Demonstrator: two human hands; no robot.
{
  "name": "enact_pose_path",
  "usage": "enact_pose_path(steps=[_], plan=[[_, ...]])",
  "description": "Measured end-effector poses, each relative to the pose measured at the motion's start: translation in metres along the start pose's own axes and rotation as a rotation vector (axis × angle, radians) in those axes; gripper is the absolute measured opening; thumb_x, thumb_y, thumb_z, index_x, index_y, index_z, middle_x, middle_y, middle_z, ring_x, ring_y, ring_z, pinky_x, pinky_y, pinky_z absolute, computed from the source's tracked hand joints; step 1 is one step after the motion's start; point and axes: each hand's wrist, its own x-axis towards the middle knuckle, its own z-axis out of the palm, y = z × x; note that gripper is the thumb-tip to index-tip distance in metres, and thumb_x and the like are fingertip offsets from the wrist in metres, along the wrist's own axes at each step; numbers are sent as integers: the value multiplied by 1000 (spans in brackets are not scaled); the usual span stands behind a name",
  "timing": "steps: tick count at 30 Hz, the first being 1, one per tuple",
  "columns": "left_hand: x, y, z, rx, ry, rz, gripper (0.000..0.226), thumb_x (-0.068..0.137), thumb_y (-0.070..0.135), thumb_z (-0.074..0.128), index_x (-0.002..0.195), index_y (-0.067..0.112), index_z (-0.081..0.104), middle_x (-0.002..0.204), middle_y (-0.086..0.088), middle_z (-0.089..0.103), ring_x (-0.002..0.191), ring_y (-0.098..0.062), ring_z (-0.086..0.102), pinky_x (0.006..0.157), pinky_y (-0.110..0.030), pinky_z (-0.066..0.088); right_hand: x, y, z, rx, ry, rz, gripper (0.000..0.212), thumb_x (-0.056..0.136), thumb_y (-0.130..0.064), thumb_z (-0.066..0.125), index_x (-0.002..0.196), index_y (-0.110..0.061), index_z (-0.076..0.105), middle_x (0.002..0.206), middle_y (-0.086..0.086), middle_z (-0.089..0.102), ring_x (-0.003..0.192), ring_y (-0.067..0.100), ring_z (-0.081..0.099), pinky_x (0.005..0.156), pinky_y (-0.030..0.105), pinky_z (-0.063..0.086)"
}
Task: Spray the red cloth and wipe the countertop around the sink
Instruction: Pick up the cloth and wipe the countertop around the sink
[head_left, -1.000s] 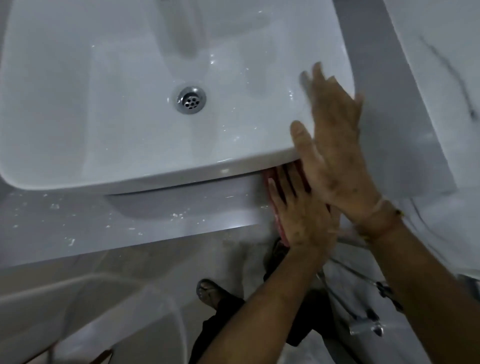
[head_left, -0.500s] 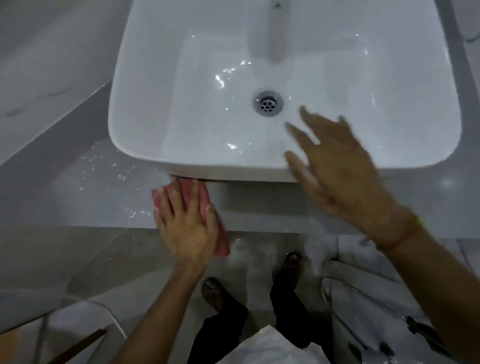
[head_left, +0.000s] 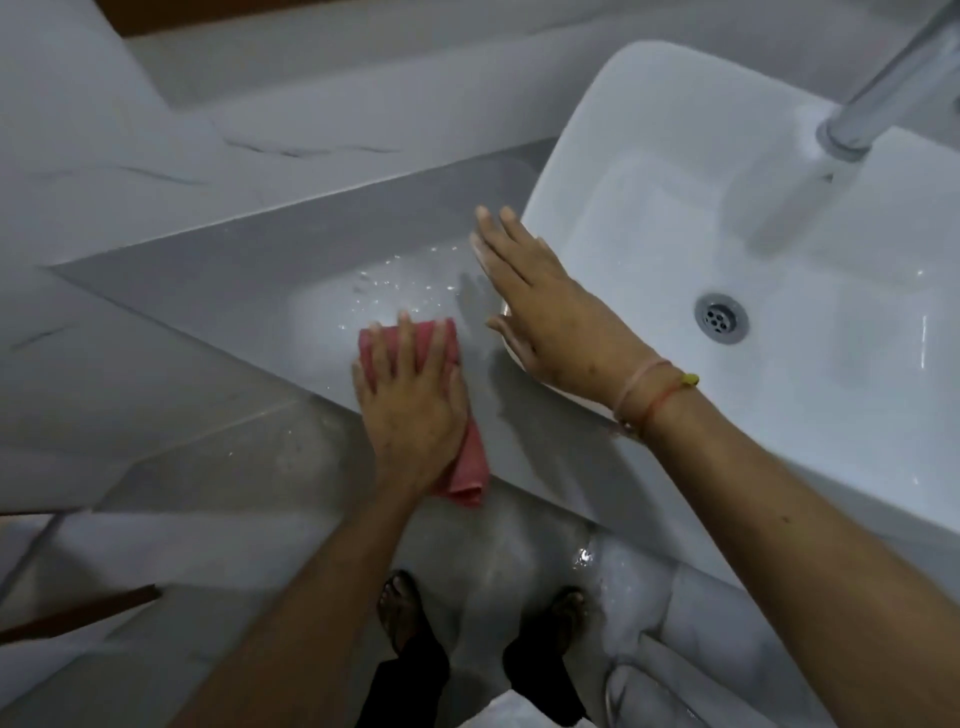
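A red cloth (head_left: 470, 460) lies flat on the grey countertop (head_left: 249, 291), left of the white sink (head_left: 810, 395). My left hand (head_left: 410, 400) presses down on the cloth with fingers spread, covering most of it; one end of the cloth hangs past the counter's front edge. My right hand (head_left: 540, 306) rests flat, fingers apart, on the sink's left rim and holds nothing. Water droplets speckle the countertop just beyond the cloth. No spray bottle shows.
A chrome tap (head_left: 872, 104) stands over the basin, whose drain (head_left: 721, 318) lies to the right. Marble wall tiles (head_left: 104, 171) rise behind the counter. Below the counter edge are my feet (head_left: 402, 608) on a wet tiled floor, and a brown strip (head_left: 78, 613) at left.
My left hand has slid the cloth from under the sink's front to the countertop left of the sink. My right hand has moved from over the basin to the left rim.
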Motion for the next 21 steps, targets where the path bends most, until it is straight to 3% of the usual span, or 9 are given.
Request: enact_pose_path(steps=[3,7,10,12,15,17,21], plan=[[35,-28,-15,9,20,-53,56,97,46,25,149,32,9,162,-8,8,148,-36,2,120,-54,8,-1,-1,0,1,7,17,64,97,-15,45,149,-4,9,161,10,1,148,23,-4,122,35,7],[85,-43,-36,44,122,-99,50,98,33,27,147,24,26,155,-14,28,140,-39,24,119,-48,13,-1,-3,-2,-18,23,17,61,97,-14,44,148,-3,12,160,12,5,148,24,-1,122,32,7],[109,-37,-40,38,92,-70,49,98,30,28,146,20,27,154,-16,28,137,-41,26,118,-50,16,1,-4,-1,-43,29,15,59,97,-13,43,147,-1,15,160,14,8,148,26,1,122,31,7],[110,-27,-38,17,58,68,49,98,31,29,146,20,28,153,-17,30,138,-40,28,116,-52,21,1,-5,-1,-48,24,14,58,97,-12,43,147,0,16,159,15,9,148,27,2,122,32,7],[97,-26,-29,112,-6,492,51,98,36,24,146,21,25,150,-16,35,137,-36,30,115,-50,24,1,-5,-3,-45,20,10,57,96,-11,43,146,1,18,159,17,11,148,29,3,122,32,7],[98,-47,-29,193,-58,662,53,99,41,18,149,24,19,151,-12,34,139,-32,29,117,-48,24,1,-5,-4,-38,19,14,57,97,-12,43,146,1,17,159,17,11,148,28,3,122,31,5],[133,-84,-40,233,-32,620,53,97,41,19,148,26,24,148,-12,41,136,-33,35,115,-46,28,2,-7,-4,-20,31,20,56,97,-13,44,146,1,19,158,18,15,147,29,6,122,35,9]])
